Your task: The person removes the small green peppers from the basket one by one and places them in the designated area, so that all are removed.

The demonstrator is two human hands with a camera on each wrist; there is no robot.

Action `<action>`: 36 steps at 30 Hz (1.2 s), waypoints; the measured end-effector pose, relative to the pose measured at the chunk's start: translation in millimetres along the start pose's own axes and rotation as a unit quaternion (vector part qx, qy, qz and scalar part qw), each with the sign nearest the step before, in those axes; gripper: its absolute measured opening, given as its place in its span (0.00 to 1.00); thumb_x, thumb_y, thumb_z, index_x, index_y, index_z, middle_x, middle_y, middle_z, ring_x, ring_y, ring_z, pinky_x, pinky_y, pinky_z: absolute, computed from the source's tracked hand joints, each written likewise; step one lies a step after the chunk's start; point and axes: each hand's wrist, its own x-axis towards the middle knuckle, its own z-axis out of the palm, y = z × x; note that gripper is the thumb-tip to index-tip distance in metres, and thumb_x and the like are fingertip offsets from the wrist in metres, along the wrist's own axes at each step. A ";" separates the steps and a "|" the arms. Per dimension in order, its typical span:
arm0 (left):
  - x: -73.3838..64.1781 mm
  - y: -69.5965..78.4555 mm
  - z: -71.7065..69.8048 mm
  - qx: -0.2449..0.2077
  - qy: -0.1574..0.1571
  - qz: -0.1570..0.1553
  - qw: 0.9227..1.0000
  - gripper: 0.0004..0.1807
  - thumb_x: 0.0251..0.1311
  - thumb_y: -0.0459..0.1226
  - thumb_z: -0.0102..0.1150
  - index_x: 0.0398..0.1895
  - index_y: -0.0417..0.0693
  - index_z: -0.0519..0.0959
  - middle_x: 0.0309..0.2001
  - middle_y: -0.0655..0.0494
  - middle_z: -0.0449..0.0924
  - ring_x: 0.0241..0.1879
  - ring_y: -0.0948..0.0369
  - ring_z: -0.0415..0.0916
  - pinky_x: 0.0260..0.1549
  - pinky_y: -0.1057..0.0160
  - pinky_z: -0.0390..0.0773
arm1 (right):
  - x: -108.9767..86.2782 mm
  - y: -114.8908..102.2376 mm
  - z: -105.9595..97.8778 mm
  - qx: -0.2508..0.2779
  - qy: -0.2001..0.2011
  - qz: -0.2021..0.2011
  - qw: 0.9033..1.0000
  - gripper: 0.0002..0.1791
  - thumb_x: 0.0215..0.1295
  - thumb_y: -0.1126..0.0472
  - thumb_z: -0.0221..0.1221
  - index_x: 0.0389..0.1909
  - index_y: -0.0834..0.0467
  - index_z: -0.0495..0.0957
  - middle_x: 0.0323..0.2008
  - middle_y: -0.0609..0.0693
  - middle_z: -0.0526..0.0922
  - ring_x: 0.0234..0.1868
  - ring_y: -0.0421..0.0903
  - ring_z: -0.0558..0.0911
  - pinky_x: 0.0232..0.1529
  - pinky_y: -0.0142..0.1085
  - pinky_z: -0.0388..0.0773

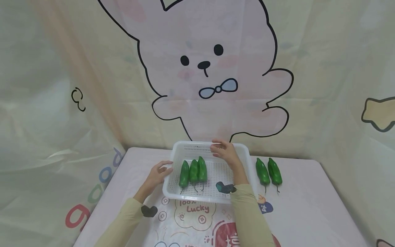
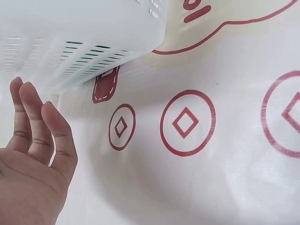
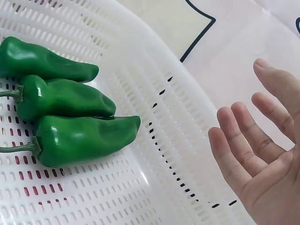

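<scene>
When going out from the fingertips, start with the right hand [image 1: 226, 153]. See loose fingers, a little spread, with nothing in them, near the far edge of a white basket [image 1: 200, 199]. Cannot tell whether touching the edge or just above it. Next, go to the left hand [image 1: 159, 174], at the left side of the same basket. See softly bent fingers, also holding nothing, right by the rim; cannot tell for sure about a touch there.

Then look inside the basket, in its left half. Find three green peppers [image 1: 193, 171] side by side, with stems toward the person and tips toward the far edge. From the right fingers, look left and back toward the person to see them; from the left fingers, look right, just over the rim. Count the left hand as nearer to the leftmost one.

Move out past the right side of the basket to two more peppers [image 1: 262, 171] on the table [image 1: 308, 192], with stems toward the person too and tips leaning a bit left. Count the right hand as much nearer to these. Last, notice pale green sleeves [image 1: 256, 216] and a big cartoon animal [image 1: 216, 113] behind.
</scene>
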 end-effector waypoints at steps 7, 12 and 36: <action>-2.4 0.5 0.6 -0.001 0.001 0.004 1.000 0.24 0.70 0.44 0.64 0.66 0.50 0.74 0.54 0.41 0.81 0.50 0.47 0.81 0.45 0.47 0.83 | 2.6 6.9 3.2 -0.102 -0.026 0.024 0.994 0.30 0.67 0.58 0.69 0.66 0.66 0.73 0.56 0.64 0.80 0.55 0.58 0.81 0.52 0.46 0.82; -2.0 -1.3 0.8 0.001 0.004 0.005 1.000 0.24 0.69 0.44 0.64 0.66 0.50 0.75 0.52 0.43 0.81 0.49 0.47 0.81 0.45 0.48 0.84 | 4.6 15.9 7.1 -0.162 -0.059 0.058 0.983 0.33 0.63 0.54 0.72 0.66 0.61 0.74 0.58 0.62 0.79 0.57 0.56 0.79 0.56 0.50 0.79; 0.6 -2.4 -0.6 0.000 -0.002 0.012 1.000 0.26 0.69 0.44 0.64 0.67 0.49 0.73 0.52 0.42 0.81 0.49 0.47 0.81 0.45 0.49 0.84 | 8.8 57.2 22.6 -0.202 -0.126 0.071 0.969 0.43 0.53 0.55 0.78 0.70 0.56 0.72 0.60 0.59 0.78 0.60 0.58 0.78 0.63 0.57 0.71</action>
